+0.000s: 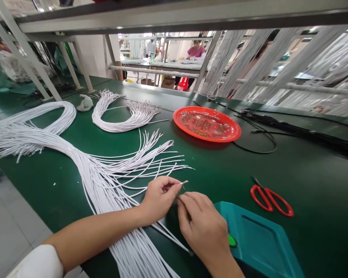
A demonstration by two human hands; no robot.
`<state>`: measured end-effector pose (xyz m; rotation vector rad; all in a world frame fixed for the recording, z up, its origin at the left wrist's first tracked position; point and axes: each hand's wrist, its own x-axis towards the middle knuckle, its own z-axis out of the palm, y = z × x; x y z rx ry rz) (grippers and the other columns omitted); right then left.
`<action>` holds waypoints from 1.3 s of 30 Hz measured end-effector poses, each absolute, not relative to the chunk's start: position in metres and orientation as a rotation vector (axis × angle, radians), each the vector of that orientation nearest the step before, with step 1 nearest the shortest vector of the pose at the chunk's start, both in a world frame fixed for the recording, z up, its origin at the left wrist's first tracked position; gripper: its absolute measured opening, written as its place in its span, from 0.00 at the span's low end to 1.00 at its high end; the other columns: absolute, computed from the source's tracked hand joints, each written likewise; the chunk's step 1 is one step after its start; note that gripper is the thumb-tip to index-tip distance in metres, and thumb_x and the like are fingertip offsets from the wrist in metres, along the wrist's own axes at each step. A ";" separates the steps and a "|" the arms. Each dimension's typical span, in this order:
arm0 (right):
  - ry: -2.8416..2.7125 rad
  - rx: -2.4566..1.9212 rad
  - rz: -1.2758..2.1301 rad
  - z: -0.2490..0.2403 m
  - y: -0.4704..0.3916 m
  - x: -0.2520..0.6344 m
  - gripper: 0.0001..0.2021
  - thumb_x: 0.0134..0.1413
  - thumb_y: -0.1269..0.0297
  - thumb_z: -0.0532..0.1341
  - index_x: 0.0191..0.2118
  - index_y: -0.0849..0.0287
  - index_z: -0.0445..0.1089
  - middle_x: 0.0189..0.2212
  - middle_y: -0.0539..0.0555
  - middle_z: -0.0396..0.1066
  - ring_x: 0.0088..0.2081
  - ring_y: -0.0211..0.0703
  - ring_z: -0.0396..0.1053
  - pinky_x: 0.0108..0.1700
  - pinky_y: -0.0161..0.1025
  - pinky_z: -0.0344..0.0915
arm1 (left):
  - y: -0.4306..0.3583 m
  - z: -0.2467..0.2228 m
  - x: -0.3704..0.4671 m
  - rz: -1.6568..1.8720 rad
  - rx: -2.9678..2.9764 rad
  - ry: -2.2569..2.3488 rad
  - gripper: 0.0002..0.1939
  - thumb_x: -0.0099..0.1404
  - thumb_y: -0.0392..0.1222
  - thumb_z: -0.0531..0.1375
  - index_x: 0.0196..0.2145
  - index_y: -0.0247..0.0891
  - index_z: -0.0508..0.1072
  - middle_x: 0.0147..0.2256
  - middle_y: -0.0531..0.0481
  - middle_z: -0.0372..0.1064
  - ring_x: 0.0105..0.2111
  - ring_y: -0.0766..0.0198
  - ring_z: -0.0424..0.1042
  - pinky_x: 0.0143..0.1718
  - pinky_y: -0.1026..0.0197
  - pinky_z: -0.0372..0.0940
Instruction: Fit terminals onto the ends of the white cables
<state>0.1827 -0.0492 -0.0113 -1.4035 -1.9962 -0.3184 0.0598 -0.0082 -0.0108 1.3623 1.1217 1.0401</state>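
Observation:
Between thumb and forefinger, my left hand point(159, 197) pinches a white cable, whose short bare tip point(185, 182) pokes out past the fingers. My right hand point(204, 224) is close beside it, fingers curled together near the tip; anything inside them is hidden. Under my left forearm runs a large bundle of white cables point(95, 181), its ends fanned out toward the middle of the table. At the right of my right hand lies a teal plastic box or lid point(263, 239) with a bright green spot at its edge.
Red-handled scissors point(268, 199) lie on the green table point(214, 170). Behind are a red patterned plate point(207, 124), a curved white cable bundle point(118, 121), another looped bundle point(65, 116) and black cables point(295, 129). A shelf beam point(174, 19) crosses overhead. A person point(195, 51) sits far off.

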 end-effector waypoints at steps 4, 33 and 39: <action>-1.708 -1.597 -0.080 0.004 -0.051 0.192 0.08 0.53 0.64 0.53 0.35 0.59 0.66 0.32 0.55 0.71 0.34 0.42 0.68 0.36 0.38 0.64 | -0.010 -0.009 0.059 1.046 1.472 1.141 0.09 0.58 0.42 0.56 0.31 0.34 0.73 0.28 0.49 0.68 0.29 0.67 0.66 0.31 0.66 0.62; -0.934 -1.389 1.511 0.018 -0.039 0.206 0.16 0.36 0.51 0.63 0.19 0.61 0.66 0.19 0.51 0.63 0.23 0.36 0.61 0.23 0.33 0.61 | -0.014 -0.001 0.058 0.799 1.311 0.938 0.09 0.55 0.40 0.57 0.29 0.31 0.74 0.25 0.49 0.69 0.22 0.71 0.64 0.25 0.68 0.62; -0.854 -1.349 1.529 0.015 -0.039 0.203 0.15 0.36 0.52 0.64 0.20 0.61 0.66 0.19 0.50 0.63 0.23 0.36 0.61 0.23 0.33 0.62 | -0.013 -0.003 0.058 0.861 1.332 0.895 0.10 0.55 0.43 0.58 0.29 0.31 0.73 0.25 0.49 0.67 0.22 0.72 0.63 0.26 0.68 0.61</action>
